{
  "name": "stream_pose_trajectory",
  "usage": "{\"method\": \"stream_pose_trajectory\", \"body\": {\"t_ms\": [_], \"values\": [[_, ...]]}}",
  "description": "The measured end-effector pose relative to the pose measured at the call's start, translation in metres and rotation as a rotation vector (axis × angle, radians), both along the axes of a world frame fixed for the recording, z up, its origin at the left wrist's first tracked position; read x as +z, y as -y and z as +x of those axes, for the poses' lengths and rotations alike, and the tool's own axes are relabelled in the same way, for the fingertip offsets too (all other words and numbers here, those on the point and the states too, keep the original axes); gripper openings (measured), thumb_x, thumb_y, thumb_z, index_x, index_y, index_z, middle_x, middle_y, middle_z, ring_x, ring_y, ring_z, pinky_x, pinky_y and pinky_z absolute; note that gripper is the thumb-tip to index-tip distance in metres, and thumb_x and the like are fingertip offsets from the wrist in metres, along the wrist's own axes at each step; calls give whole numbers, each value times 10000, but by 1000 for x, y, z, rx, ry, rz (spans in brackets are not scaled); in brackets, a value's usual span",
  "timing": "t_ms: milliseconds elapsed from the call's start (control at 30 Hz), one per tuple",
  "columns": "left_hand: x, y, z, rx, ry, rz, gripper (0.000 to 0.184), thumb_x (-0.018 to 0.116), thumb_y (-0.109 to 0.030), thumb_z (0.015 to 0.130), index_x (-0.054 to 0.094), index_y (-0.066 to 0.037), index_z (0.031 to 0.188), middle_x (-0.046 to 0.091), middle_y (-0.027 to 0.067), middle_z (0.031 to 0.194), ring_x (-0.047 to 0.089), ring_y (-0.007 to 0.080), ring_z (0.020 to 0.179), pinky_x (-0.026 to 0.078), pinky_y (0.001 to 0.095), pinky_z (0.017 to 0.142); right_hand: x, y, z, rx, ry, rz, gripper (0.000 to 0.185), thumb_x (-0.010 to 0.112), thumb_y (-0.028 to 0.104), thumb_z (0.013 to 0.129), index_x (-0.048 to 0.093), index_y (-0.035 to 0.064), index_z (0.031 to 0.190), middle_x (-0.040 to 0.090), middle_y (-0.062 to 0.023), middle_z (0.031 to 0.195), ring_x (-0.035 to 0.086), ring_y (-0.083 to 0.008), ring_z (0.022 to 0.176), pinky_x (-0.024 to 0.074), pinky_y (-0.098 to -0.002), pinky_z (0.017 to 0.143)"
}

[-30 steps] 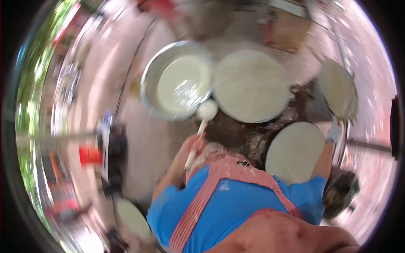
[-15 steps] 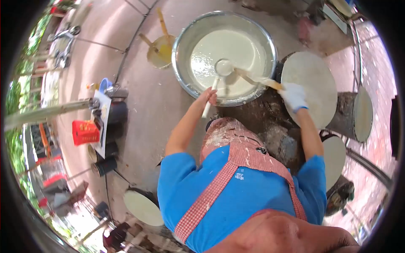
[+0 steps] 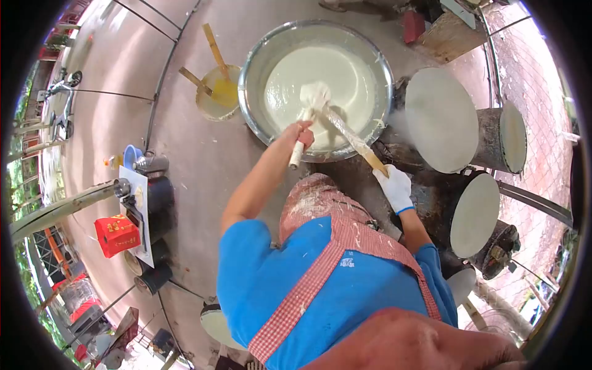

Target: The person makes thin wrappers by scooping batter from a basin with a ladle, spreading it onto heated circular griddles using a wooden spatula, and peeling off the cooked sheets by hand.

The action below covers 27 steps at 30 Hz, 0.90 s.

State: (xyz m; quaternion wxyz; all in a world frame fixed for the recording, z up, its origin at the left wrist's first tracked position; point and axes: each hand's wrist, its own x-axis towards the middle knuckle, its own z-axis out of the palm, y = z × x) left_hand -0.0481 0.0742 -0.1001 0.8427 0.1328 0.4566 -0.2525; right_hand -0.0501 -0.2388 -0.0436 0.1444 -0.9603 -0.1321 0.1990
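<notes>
The bare left hand point(image 3: 300, 137) is closed around the pale handle of a ladle point(image 3: 296, 157), whose cup is over the wide metal basin point(image 3: 245, 98). The right hand point(image 3: 394, 186), in a white glove with a blue cuff edge, has its fingers wrapped around the end of a wooden-handled paddle point(image 3: 351, 135). The paddle slants up to the ladle's cup; whether the two touch is hard to tell. White batter point(image 3: 293, 71) fills the basin's lower part and coats both tools.

Left of the basin, a bowl point(image 3: 205, 110) of yellow liquid has two wooden handles point(image 3: 216, 49) leaning out. To the right are several pale round plates point(image 3: 441, 120).

The most conspicuous packaging is a red bag point(image 3: 116, 235) beside the white counter point(image 3: 140, 197), bearing light lettering too small to read. A white print point(image 3: 347, 263), like a few small characters, sits on the chest of the blue shirt point(image 3: 277, 308) beside the red-checked apron point(image 3: 367, 243); it is not legible either. On the basin's visible wall, no marking can be made out.
</notes>
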Motion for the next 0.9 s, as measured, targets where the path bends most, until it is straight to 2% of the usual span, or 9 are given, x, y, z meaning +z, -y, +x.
{"method": "stream_pose_trajectory", "body": {"t_ms": [233,367,433,533,633,767,833,867,900], "values": [[270,-25,9,-129,671,231,243,510,-170,870,401,-257,1068,294,-34,562,232,22,377,177,149,267,80,-28,28,-34,829,529,320,670,244,737,584,-1,923,607,-185,729,594,-338,649,473,-377,565],[363,-32,14,-268,1046,722,216,505,-222,875,410,-225,1068,281,-57,516,251,30,342,166,165,267,140,-43,55,-197,772,882,285,656,213,764,582,-9,927,608,-122,731,580,-226,621,461,-321,552],[352,-48,33,-227,1147,958,178,508,-238,874,421,-225,1029,305,-55,501,282,44,331,165,178,266,136,-47,62,-250,818,1074,245,638,193,783,591,-4,922,603,-51,705,551,-143,578,448,-279,531],[293,-35,38,-152,758,946,145,523,-262,869,416,-169,839,341,-47,532,304,56,363,209,184,282,83,-47,42,-390,-43,1252,299,637,280,781,600,30,940,514,5,615,463,-69,548,419,-238,497],[213,-54,42,-209,308,-80,139,482,-192,882,417,-129,776,311,-32,568,292,47,407,252,172,315,37,-22,-12,-604,-317,859,376,650,398,726,636,55,879,539,-45,578,522,-117,553,417,-272,506],[203,-10,61,-554,260,-689,313,372,-317,927,389,-108,694,372,-16,532,332,88,401,290,209,352,32,38,-100,-561,211,582,445,561,497,721,653,86,863,614,-159,775,584,-316,756,437,-391,670],[202,32,82,-908,722,-278,382,325,-372,934,336,-115,651,301,-19,472,224,79,321,224,218,293,76,57,-145,-745,297,691,436,563,480,727,642,81,885,607,-162,785,578,-310,772,430,-395,667],[181,66,109,-1171,922,-703,385,317,-364,939,347,-94,666,278,-12,471,220,83,317,228,216,290,80,65,-157,-820,351,738,432,562,475,730,641,80,886,606,-162,783,578,-311,771,429,-395,666],[175,93,100,-993,926,-393,362,318,-352,941,372,-82,707,277,-5,482,265,86,339,273,212,309,77,74,-171,-862,408,783,427,562,470,732,640,78,886,605,-162,781,578,-311,771,428,-395,664]]}}
